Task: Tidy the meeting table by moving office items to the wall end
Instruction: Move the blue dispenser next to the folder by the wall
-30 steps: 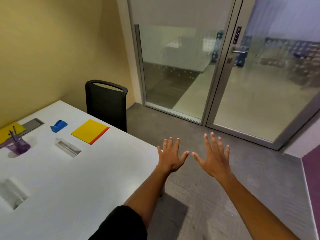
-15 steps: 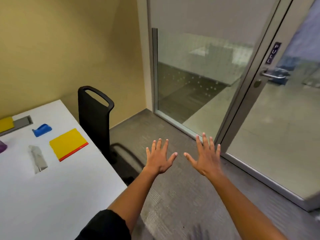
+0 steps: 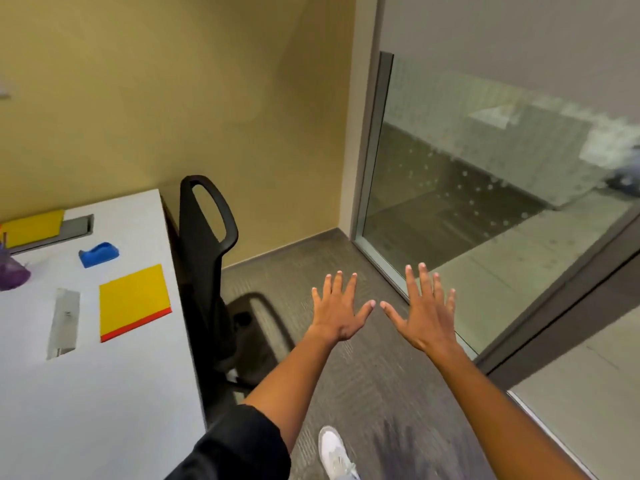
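Note:
The white meeting table (image 3: 104,393) fills the lower left. On it lie a yellow notepad with a red edge (image 3: 133,299), a blue tape dispenser (image 3: 98,253), a clear ruler-like strip (image 3: 64,322), a purple pen holder (image 3: 12,275) at the left edge, and a second yellow pad (image 3: 33,227) near the wall. My left hand (image 3: 337,310) and my right hand (image 3: 422,315) are stretched out over the carpet to the right of the table, palms down, fingers spread, holding nothing.
A black chair (image 3: 207,271) stands against the table's right side. A grey cable slot (image 3: 65,230) sits in the tabletop near the yellow wall. A glass partition (image 3: 467,188) and door frame run along the right. My white shoe (image 3: 334,452) is on the grey carpet.
The view has swung left and closer to the table and chair; the glass door has slid off to the right. Both hands stay open and spread in front of me.

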A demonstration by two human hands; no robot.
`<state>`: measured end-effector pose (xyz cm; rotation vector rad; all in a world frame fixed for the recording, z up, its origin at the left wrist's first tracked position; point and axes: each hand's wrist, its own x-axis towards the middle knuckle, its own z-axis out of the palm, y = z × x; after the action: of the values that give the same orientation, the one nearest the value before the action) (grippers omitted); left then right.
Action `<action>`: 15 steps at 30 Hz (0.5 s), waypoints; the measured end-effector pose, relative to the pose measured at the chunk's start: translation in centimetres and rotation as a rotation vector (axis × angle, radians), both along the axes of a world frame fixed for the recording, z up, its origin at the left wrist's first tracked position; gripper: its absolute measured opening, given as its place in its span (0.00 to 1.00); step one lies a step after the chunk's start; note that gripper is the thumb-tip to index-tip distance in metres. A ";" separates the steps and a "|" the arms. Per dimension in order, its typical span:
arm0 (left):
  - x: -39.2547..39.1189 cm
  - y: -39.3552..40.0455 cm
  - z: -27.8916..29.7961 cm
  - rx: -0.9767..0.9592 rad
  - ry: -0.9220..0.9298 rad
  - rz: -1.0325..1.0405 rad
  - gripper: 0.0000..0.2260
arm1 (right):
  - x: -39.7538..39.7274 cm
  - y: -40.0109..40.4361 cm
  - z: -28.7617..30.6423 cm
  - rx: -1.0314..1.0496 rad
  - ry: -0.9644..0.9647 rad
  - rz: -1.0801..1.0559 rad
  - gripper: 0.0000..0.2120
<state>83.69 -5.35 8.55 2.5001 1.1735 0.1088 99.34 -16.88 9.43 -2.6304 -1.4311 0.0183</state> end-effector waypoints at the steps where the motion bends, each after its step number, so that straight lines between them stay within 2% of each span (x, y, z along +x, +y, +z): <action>1: 1.5 1.7 0.1 -0.009 -0.002 0.007 0.36 | 1.4 1.7 -0.1 -0.009 -0.011 0.011 0.46; 8: 10.9 15.7 3.0 0.003 -0.036 0.056 0.35 | 10.6 16.8 1.7 -0.045 -0.027 0.079 0.46; 15: 14.2 29.4 4.3 0.035 -0.044 0.220 0.35 | 15.6 33.9 2.2 -0.012 0.003 0.250 0.47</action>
<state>97.84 24.09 12.80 2.3770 1.4364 0.2429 114.97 17.02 11.64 -2.4419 -1.7532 0.0585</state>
